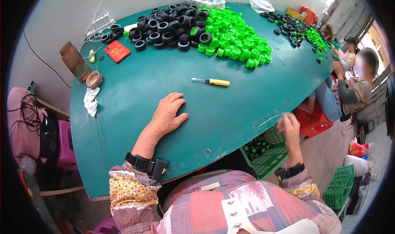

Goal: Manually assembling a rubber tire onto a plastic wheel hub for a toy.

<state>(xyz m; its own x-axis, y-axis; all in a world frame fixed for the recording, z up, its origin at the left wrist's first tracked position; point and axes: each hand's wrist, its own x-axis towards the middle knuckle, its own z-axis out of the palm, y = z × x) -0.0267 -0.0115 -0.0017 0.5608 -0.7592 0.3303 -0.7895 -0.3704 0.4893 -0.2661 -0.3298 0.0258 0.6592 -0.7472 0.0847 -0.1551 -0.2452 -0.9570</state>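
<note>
My left hand [166, 114] lies on the green tabletop [140, 77], thumb apart from the fingers, holding nothing. A screwdriver [210, 82] with a yellow handle rests just beyond it. My right hand [289, 125] is raised at the table's front edge, above a green crate [269, 168] with small black and green wheels inside. Its fingers are bent and a little blurred, with the tips hidden, so what they hold, if anything, does not show. Farther back are a heap of black toy tires [164, 28] and a heap of bright green wheel hubs [236, 38].
On the left are a red phone [117, 51], a brown bottle [75, 61], its cap [94, 80] and a crumpled tissue [91, 101]. More tires and hubs [294, 32] lie at the far right. Co-workers [354, 81] sit there, near a red stool [312, 121]. Another green crate [339, 186] stands on the floor.
</note>
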